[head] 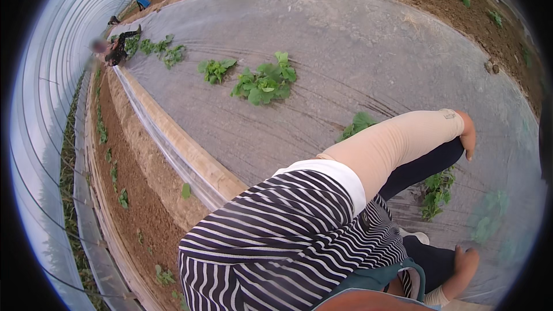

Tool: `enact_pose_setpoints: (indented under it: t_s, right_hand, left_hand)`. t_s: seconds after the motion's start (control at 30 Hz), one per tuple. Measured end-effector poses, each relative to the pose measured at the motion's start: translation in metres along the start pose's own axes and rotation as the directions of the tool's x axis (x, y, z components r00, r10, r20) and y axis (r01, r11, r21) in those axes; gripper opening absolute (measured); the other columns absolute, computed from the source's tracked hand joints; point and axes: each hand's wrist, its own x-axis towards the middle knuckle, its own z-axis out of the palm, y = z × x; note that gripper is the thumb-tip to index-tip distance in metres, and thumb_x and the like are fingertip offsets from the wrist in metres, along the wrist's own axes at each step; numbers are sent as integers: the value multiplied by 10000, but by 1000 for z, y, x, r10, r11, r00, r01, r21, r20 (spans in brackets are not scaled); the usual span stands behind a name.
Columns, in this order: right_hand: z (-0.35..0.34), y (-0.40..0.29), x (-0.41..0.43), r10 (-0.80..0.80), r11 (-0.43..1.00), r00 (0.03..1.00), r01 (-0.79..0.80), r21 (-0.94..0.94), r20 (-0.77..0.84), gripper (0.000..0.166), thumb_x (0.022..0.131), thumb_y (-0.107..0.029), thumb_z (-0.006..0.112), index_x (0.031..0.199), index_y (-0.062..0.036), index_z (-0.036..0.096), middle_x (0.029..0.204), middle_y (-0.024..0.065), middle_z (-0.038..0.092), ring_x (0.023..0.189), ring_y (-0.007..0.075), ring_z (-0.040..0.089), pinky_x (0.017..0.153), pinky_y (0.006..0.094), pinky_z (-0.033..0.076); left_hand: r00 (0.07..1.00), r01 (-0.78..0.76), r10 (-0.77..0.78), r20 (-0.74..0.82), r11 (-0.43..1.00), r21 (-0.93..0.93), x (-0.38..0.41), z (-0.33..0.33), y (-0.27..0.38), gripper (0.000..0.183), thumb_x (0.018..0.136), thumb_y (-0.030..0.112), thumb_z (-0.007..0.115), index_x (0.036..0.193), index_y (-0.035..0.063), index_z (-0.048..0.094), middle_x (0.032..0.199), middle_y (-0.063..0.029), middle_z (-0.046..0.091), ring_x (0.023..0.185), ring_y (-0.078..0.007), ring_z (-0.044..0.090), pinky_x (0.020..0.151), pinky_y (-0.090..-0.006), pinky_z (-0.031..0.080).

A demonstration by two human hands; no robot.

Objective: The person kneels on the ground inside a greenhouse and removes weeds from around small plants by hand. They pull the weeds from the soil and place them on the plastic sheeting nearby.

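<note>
My left hand (468,134) rests at the knee of my dark trousers (414,168), below a beige arm sleeve (397,138). Its fingers bend downward and are partly hidden. Lower right, my right hand (466,263) lies by my other knee (432,263); its thumb shows, but most of its fingers do not. I see nothing held in either hand. A leafy green plant (437,192) grows between the two hands, close to my legs. Behind my left forearm, another plant (357,124) is partly covered.
Plastic film (345,47) covers the bed around several leafy plants (265,80). A furrow of brown soil (142,220) runs beside the bed's edge (181,142). Farther along, another person (114,49) sits low by the bed, near a blue object (143,1). The tunnel's ribbed wall (43,108) curves at left.
</note>
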Motion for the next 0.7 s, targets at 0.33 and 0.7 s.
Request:
enact_pose_setpoints:
  t_s: [0.33, 0.7]
  right_hand:
    - [0, 1, -4, 5, 1000, 1000, -4, 20, -7, 512, 806, -368, 756, 945, 119, 684, 981, 345, 669, 964, 494, 651, 847, 528, 524]
    - [4, 5, -13, 28, 999, 999, -26, 37, -41, 513, 823, -383, 748, 977, 101, 679, 997, 332, 671, 989, 484, 648, 863, 524, 522]
  left_hand:
    - [1000, -4, 4, 0, 1000, 7, 13, 3, 1, 717, 845, 574, 696, 1368, 89, 629, 1437, -182, 567, 1285, -359, 566, 1055, -486, 425]
    - [999, -17, 16, 32, 999, 32, 16, 5, 8, 730, 842, 585, 690, 1364, 78, 628, 1438, -183, 566, 1296, -354, 555, 1064, -486, 417]
